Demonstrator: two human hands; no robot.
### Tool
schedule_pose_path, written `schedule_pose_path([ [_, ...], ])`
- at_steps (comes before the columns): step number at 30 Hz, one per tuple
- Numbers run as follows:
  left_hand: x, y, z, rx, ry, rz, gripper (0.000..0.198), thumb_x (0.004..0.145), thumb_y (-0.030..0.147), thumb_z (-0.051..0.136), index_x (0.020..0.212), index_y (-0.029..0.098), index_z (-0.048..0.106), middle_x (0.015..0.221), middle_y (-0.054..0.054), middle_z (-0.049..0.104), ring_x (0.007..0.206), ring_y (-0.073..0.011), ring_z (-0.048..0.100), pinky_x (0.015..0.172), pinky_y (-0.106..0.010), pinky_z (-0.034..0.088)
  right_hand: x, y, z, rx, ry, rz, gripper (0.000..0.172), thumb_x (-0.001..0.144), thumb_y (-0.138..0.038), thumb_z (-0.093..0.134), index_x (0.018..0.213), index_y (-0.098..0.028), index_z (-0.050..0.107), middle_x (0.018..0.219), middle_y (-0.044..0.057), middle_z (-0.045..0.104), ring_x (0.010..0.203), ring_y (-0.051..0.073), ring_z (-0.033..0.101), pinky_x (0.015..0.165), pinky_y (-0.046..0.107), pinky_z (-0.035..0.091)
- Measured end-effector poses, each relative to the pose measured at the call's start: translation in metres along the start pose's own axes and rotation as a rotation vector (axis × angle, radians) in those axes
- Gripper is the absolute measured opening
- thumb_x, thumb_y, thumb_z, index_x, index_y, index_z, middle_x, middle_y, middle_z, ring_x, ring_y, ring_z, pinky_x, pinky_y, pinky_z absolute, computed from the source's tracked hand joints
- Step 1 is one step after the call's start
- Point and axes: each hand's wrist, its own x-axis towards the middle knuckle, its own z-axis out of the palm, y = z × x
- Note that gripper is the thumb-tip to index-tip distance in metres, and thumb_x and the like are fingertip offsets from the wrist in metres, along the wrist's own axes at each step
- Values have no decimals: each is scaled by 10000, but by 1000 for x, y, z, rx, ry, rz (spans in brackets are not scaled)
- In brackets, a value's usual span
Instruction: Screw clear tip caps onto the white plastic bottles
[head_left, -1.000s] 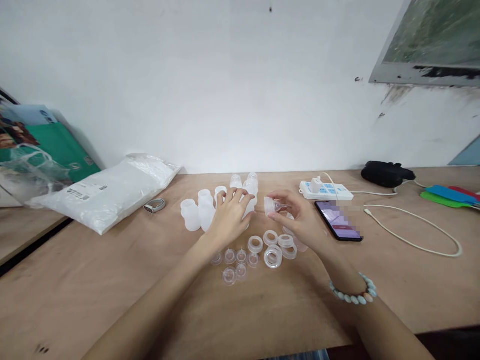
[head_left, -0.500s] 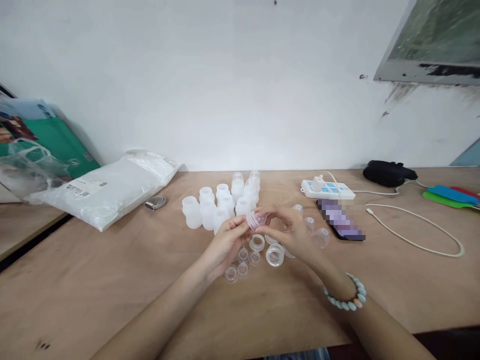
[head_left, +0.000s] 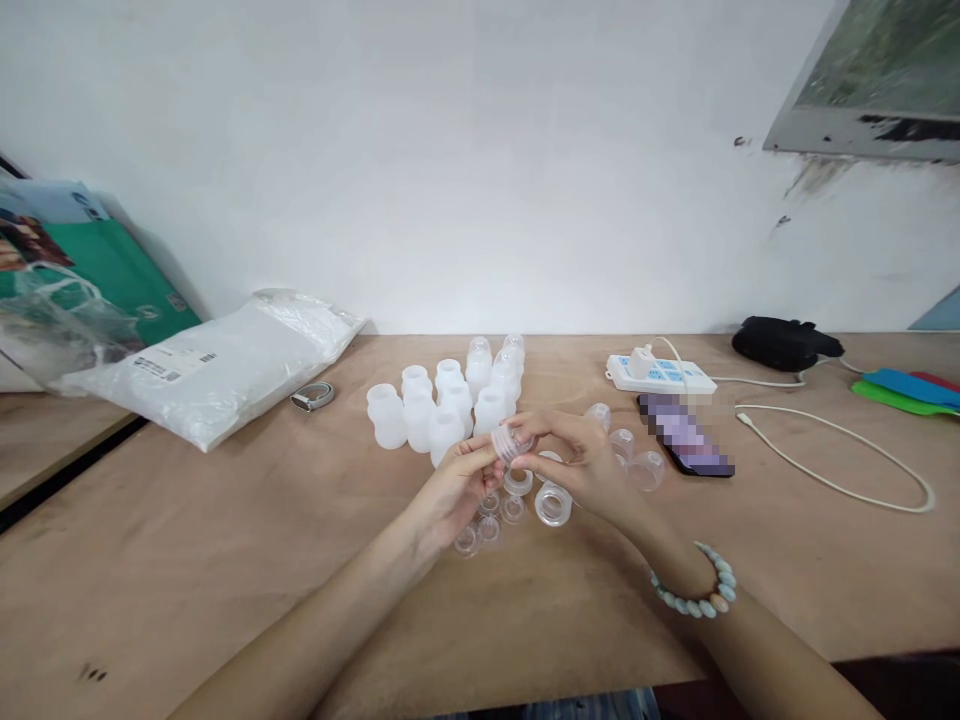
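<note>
Over the middle of the table, my left hand (head_left: 459, 492) pinches a clear threaded bottle collar (head_left: 507, 444) from the left. A clear part seems seated in the collar, too small to name surely. From the other side, the fingertips of my right hand (head_left: 585, 458) close on the same piece. Just below my hands lie several clear bottle nipples (head_left: 514, 509) and loose collars (head_left: 553, 505). Translucent white baby bottles (head_left: 418, 420) stand in rows behind my left hand, some at the back with domed caps. Clear dome caps (head_left: 646, 470) lie right of my right hand, which partly hides others.
To the right are a phone (head_left: 686, 440), a white power strip (head_left: 661, 375) with a plug, a looped white cable (head_left: 847, 490) and a black case (head_left: 786, 344). A white plastic package (head_left: 225, 365) and a watch (head_left: 312, 397) lie on the left.
The view has shifted slightly. Both hands stay on the collar, with the right fingers slightly shifted around it. The things on the table look unmoved.
</note>
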Motion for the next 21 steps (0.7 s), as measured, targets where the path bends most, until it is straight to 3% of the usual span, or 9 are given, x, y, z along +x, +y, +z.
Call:
schedule_pose_path([
  [7, -1, -1, 1, -20, 9, -18, 194, 598, 201, 782, 560, 145, 599, 521, 35, 496, 485, -64, 412, 470, -187, 340, 1, 0, 1, -75, -30, -101, 109, 906, -314, 710, 895, -227, 645, 1039, 64, 716, 977, 254, 674, 857, 400, 538],
  [9, -1, -1, 2, -28, 8, -13, 203, 595, 199, 783, 551, 143, 592, 520, 40, 491, 486, -57, 407, 473, -181, 345, 1, -2, 1, -62, -23, -71, 129, 896, -320, 719, 957, -231, 648, 1036, 61, 710, 961, 251, 671, 852, 396, 542],
  [13, -1, 1, 4, -42, 4, -5, 203, 582, 211, 799, 567, 128, 614, 531, 39, 498, 506, -48, 414, 491, -164, 366, 0, -5, 2, -46, -4, 18, 333, 884, -343, 725, 1189, -246, 629, 1073, 64, 690, 955, 247, 657, 861, 397, 544],
  [21, -4, 3, 7, -16, -32, 0, 227, 643, 251, 800, 604, 105, 630, 566, 19, 514, 557, -76, 508, 556, -195, 477, 0, -2, 3, 101, 14, 57, 240, 880, -318, 714, 1107, -246, 689, 1063, 58, 684, 977, 233, 646, 806, 361, 564],
])
